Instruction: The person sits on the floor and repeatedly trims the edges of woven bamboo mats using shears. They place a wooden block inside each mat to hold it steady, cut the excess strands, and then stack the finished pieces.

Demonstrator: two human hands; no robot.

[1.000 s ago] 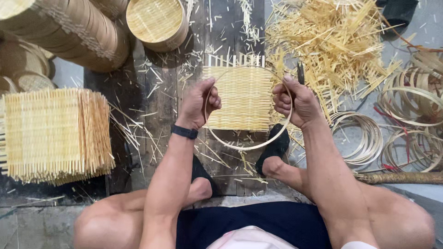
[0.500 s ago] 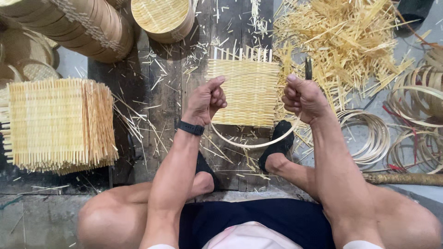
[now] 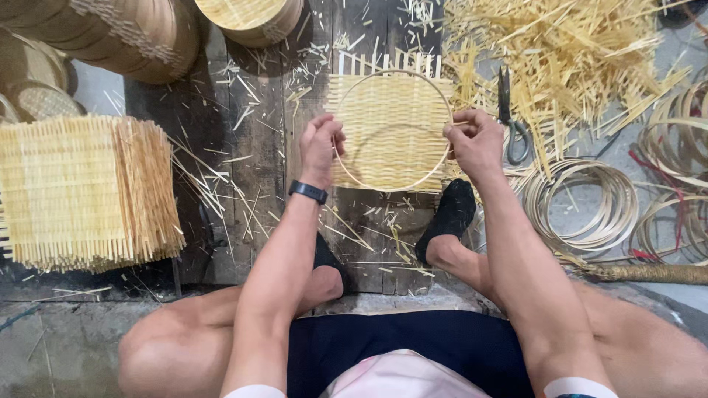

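- Now your left hand (image 3: 321,149) is curled, fingertips pinching the left rim of the hoop (image 3: 391,184).
- Your right hand (image 3: 478,142) pinches the hoop's right rim, knuckles up.
- Both forearms reach forward, wrists level, either side of the mat (image 3: 387,129).
- That hoop lies on the woven mat, which rests flat on the planks (image 3: 254,147).
- Scissors (image 3: 509,118) lie just right of your right hand.

Left hand (image 3: 321,147) and right hand (image 3: 478,142) each grip a thin bamboo hoop (image 3: 391,186) laid over a square woven mat (image 3: 389,125).
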